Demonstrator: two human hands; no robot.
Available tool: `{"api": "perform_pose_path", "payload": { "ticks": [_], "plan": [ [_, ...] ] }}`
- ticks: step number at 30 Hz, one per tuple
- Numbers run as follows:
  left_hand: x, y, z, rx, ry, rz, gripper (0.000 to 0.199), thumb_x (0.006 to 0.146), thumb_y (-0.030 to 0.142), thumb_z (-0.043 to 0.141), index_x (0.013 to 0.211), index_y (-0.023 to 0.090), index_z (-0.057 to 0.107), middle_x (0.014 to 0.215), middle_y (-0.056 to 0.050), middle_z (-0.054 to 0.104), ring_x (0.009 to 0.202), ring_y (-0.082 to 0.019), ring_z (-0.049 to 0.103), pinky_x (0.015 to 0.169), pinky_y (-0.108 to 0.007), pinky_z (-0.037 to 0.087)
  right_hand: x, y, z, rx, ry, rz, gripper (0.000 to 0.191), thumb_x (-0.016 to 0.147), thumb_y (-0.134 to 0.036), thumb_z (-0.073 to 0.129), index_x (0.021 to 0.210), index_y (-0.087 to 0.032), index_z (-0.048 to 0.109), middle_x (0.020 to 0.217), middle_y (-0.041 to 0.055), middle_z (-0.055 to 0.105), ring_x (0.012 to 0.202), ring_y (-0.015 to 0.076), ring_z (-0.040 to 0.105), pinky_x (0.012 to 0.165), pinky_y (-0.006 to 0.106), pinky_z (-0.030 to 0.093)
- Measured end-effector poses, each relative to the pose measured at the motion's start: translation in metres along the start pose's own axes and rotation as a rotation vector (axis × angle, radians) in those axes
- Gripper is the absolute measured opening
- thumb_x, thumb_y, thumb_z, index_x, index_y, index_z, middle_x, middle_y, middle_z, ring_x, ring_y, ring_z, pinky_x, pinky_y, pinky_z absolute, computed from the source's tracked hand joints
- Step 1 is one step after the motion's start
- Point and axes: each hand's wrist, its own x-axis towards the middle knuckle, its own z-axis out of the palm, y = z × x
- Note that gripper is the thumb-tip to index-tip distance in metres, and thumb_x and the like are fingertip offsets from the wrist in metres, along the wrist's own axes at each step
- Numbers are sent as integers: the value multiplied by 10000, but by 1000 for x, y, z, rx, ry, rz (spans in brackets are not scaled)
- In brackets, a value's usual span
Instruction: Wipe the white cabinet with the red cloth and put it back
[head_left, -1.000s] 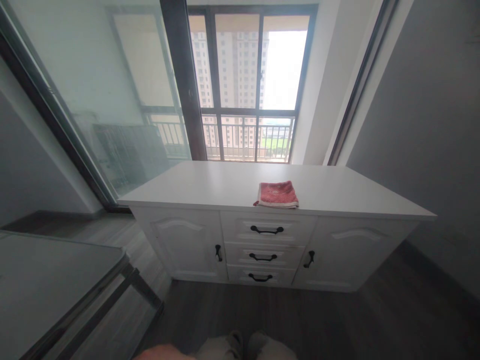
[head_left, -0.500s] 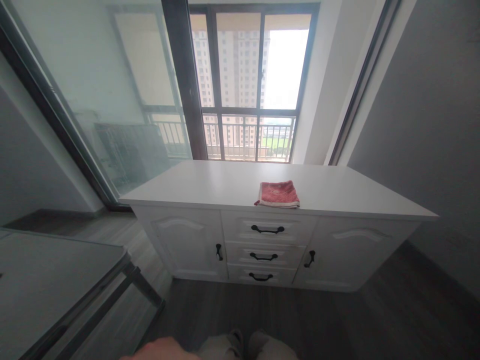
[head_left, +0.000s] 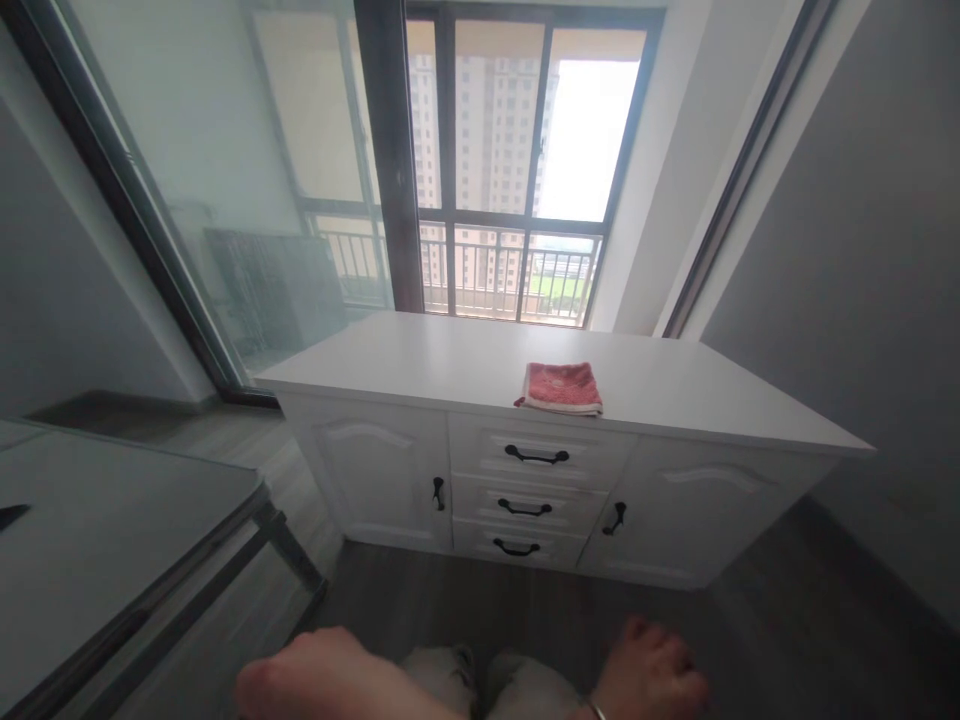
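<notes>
Here both hands sit low at the bottom edge of the head view, above the dark wood floor [head_left: 525, 610]. Left hand [head_left: 330, 680]: back of the hand toward the camera, blurred, fingers not visible; cannot tell whether it is spread or curled. It holds nothing that can be seen. Right hand [head_left: 649, 680]: knuckles up, fingers curled loosely inward, empty as far as the frame shows; a thin bracelet [head_left: 596, 710] at the wrist. Between the two hands, the tips of light-coloured shoes [head_left: 487, 680] show.

Nearest thing ahead of the hands: a white cabinet [head_left: 675, 400] standing on the floor in front of the window [head_left: 517, 170]. Well apart from both hands. Front of the cabinet: three drawers stacked in the middle, each with a black handle [head_left: 535, 457], and one door on either side, each with a small black handle.

On the cabinet top, right of centre and close to the front edge: a folded red cloth [head_left: 560, 386] with a pale border, lying flat. Neither hand touches it.

Left side of the frame: a grey table [head_left: 112, 530] with a dark metal frame, a small dark object at its far left edge, too cut off to identify. Behind it a glass sliding door [head_left: 187, 180] in a dark frame. Right: plain grey wall [head_left: 862, 250]. Outside the window, a balcony railing and tall buildings.
</notes>
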Motion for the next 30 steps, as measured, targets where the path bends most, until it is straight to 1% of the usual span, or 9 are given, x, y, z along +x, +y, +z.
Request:
{"api": "perform_pose_path", "payload": {
  "ticks": [1,2,4,6,11,13,17,23,30],
  "plan": [
    [1,-4,-3,16,96,-70,88,975,347,826,1050,313,794,1274,-77,830,1172,-269,785,1046,-469,680,0,1,-6,-23,19,22,452,947,-540,746,710,-279,462,746,-5,785,667,251,792,408,261,380],
    [2,-9,-9,37,217,-162,161,1002,268,752,1146,326,795,1393,-86,801,1300,-289,753,1137,-515,656,-1,3,-10,-46,46,52,431,945,-531,755,725,-274,489,798,2,815,684,244,797,408,261,358],
    [4,-22,-27,84,456,-365,465,1022,110,572,1392,338,737,1624,-93,678,1541,-301,608,1301,-618,549,-4,8,-17,-75,120,114,388,938,-504,789,757,-261,546,887,23,857,719,229,804,409,266,305],
    [6,-37,-48,115,516,-505,639,970,38,524,1527,318,666,1729,-104,580,1660,-319,477,1372,-677,461,-8,15,-22,-59,212,159,327,924,-457,834,792,-249,618,907,26,867,731,208,794,425,272,280],
    [11,-69,-88,151,376,-675,731,956,106,572,1675,233,545,1843,-145,440,1749,-379,330,1438,-726,293,-21,18,-28,56,388,269,238,884,-416,892,848,-265,711,772,-19,785,640,168,684,463,276,290],
    [13,-80,-100,160,318,-712,738,980,154,584,1711,204,505,1856,-155,421,1761,-392,301,1451,-725,240,-26,15,-25,95,400,276,259,853,-406,904,810,-274,685,718,-37,727,608,163,633,466,282,291],
    [14,-98,-117,138,251,-800,755,972,168,601,1720,180,497,1832,-146,469,1757,-379,315,1464,-655,242,-41,6,-17,184,340,299,425,810,-349,911,696,-266,510,659,-56,624,615,164,569,519,296,298],
    [22,-107,-115,92,142,-723,808,945,158,582,1744,152,455,1867,-133,413,1780,-338,262,1466,-561,258,-78,3,-19,353,405,376,475,819,-313,917,717,-257,457,686,-73,461,667,142,442,582,274,267],
    [32,-107,-109,66,47,-745,925,930,179,580,1809,106,303,1925,-141,255,1807,-332,145,1481,-581,167,-95,12,-15,395,527,432,445,857,-255,907,729,-244,481,711,-81,486,677,113,461,588,251,257]
  ]
}}
